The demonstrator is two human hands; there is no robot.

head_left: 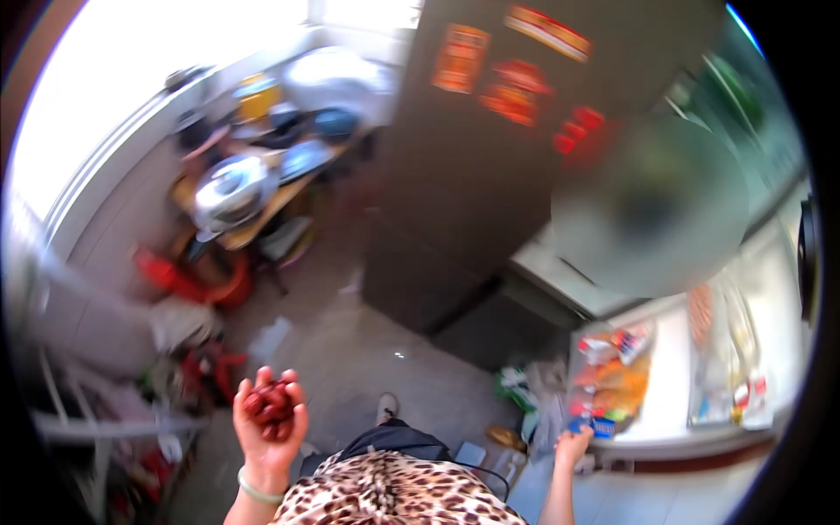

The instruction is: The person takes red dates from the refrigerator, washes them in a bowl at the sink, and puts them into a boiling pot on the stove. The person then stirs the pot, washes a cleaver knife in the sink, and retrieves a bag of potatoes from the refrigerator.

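The left hand (273,437) is cupped palm-up, fingers curled around a heap of dark red pieces (269,408) lying in its palm (a pale bracelet (259,487) rings the wrist just below). The right hand (573,444) is at the near corner of a colourful bag (615,378) on the white counter (669,385) beyond it; whether its fingers pinch, I cannot tell.

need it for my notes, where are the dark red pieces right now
In the head view, the dark red pieces sit in the upturned left hand at lower left, beyond the pale bracelet.
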